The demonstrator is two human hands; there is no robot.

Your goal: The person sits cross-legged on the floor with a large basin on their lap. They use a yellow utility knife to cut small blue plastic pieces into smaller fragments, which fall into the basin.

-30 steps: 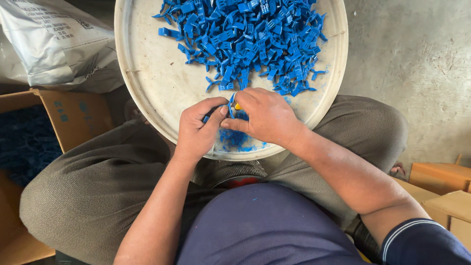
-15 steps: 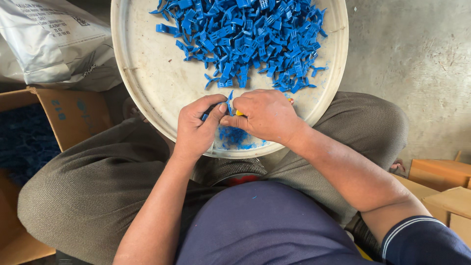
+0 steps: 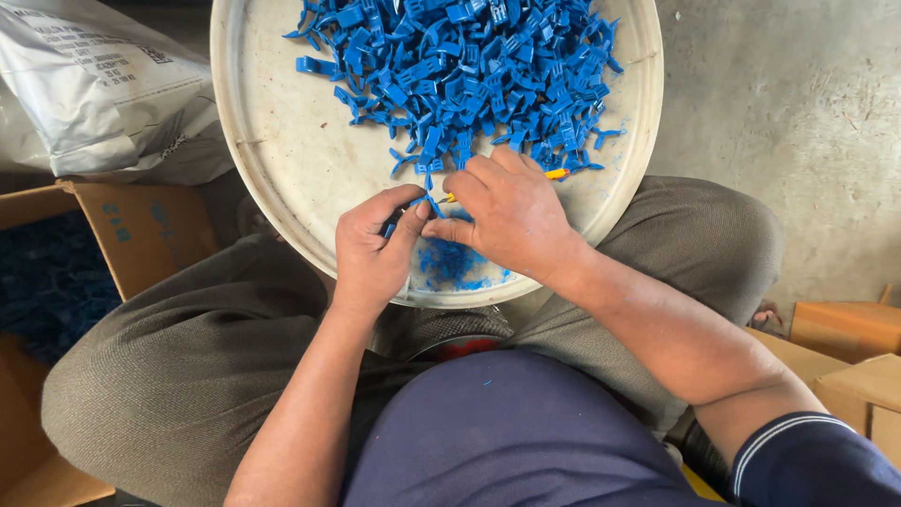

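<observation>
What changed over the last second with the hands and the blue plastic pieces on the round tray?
Very little. The left hand and right hand stay pressed together over a small blue plastic piece, with the thin yellow-tipped tool still in the right hand. The heap of blue plastic pieces and round white tray have not shifted.

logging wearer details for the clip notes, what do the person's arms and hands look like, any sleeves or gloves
Both hands are bare: no gloves, rings or watch show on the left hand or the right hand. The left forearm is uncovered as far as the view shows. The right arm ends in a short dark navy sleeve with a thin white stripe near its cuff.
</observation>
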